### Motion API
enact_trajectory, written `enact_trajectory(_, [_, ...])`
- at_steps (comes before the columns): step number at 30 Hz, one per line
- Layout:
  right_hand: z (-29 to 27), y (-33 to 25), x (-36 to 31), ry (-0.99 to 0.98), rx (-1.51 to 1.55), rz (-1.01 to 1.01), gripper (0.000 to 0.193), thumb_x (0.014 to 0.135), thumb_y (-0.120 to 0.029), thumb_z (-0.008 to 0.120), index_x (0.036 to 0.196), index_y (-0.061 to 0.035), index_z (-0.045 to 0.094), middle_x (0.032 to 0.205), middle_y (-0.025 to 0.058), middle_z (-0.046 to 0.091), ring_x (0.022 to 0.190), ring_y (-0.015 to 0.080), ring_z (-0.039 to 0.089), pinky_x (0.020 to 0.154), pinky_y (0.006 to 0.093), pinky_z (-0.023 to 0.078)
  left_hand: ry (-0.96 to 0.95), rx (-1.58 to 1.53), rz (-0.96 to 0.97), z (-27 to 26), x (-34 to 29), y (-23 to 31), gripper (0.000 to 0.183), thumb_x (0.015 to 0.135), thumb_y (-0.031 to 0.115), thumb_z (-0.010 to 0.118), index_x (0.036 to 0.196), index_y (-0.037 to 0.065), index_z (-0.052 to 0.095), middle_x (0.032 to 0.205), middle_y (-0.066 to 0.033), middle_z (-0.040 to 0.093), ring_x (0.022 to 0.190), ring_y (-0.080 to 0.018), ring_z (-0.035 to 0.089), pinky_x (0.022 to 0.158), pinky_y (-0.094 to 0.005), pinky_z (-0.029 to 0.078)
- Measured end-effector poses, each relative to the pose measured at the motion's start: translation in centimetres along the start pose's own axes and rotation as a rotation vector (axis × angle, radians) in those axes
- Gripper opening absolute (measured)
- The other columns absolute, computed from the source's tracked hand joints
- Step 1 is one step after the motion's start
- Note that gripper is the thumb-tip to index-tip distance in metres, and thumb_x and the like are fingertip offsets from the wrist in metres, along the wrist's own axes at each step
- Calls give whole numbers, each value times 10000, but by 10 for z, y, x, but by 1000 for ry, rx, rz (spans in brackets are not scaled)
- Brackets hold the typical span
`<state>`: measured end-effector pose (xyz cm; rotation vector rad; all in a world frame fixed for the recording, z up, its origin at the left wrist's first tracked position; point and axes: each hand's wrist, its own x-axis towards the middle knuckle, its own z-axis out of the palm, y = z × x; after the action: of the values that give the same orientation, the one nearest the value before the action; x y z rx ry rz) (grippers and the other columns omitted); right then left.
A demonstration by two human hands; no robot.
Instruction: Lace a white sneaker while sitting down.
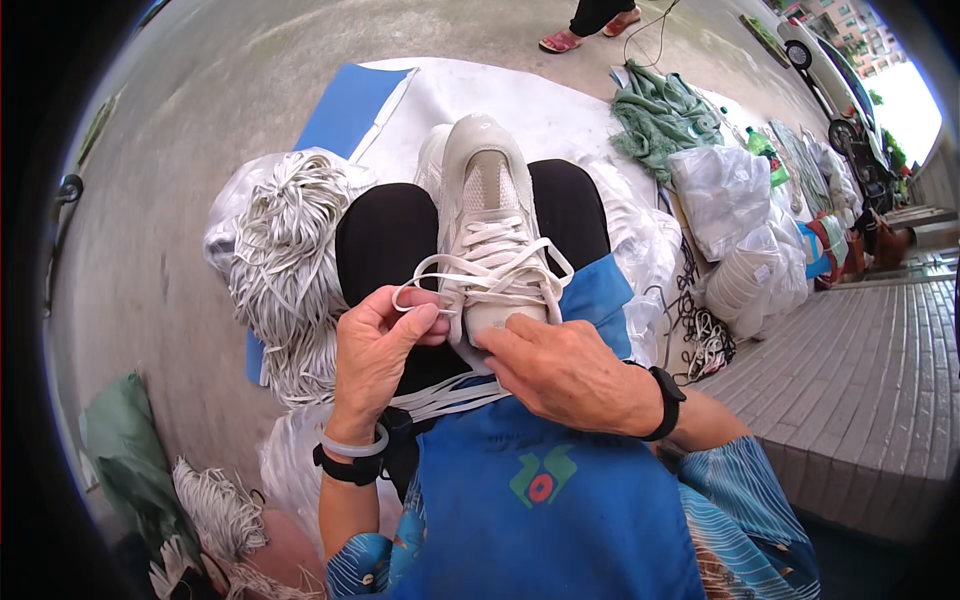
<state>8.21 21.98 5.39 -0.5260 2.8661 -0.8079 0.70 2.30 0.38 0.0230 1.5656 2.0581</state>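
Observation:
A pale off-white sneaker [488,185] rests between my knees, toe pointing away from me. Its flat white shoelace [500,240] is threaded partway up, with loose loops spreading across the top. At the left edge of the shoe's opening, my left hand [378,345] pinches the shoelace near the eyelets. My right hand [570,375] is closed over the right side of the opening, its thumb and fingers gripping the shoe's tongue [492,318]. Behind this sneaker, part of a second pale shoe [430,160] shows. More white laces [450,398] lie across my lap, over a blue apron [550,500].
On the left sits a large bundle of white laces [290,250] in clear plastic. White sheeting [480,95] covers the ground ahead. To the right are plastic bags [720,195], green netting [660,115] and dark cords [690,290]. Another person's feet [562,41] stand beyond.

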Motion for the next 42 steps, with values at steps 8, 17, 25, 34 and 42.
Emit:
enact_trajectory(8, [2,5,12,237,8,49,208,839,-67,650,1031,-52,571,791,108,569,678,313,608,565,406,482,63,127,103,-1,1,-7,121,909,71,653,991,-17,647,887,-38,672,799,-86,638,743,-231,541])
enact_trajectory(17, [21,1,23,204,-30,69,118,853,-119,643,917,-67,559,786,95,578,672,315,613,556,413,476,52,162,117,-2,2,-4,114,871,10,660,976,-8,617,893,-10,632,801,-64,600,760,-223,530])
enact_trajectory(25, [25,0,25,323,14,88,114,838,-112,670,907,-64,594,771,99,595,663,315,623,565,401,486,59,164,109,-1,5,-4,155,864,47,697,964,13,585,885,-23,623,773,-92,629,738,-234,544])
enact_trajectory(34, [32,2,23,365,-49,80,108,842,-144,681,928,-109,625,762,76,592,610,292,619,506,383,477,103,691,339,13,1,9,94,822,42,685,841,12,598,687,-33,603,619,-63,540,584,-247,471])
enact_trajectory(42, [29,-4,22,396,-46,76,112,811,-167,690,896,-119,635,771,51,606,631,266,635,520,397,483,80,352,103,8,6,1,134,801,19,744,864,26,627,808,14,639,747,-39,573,664,-204,487])
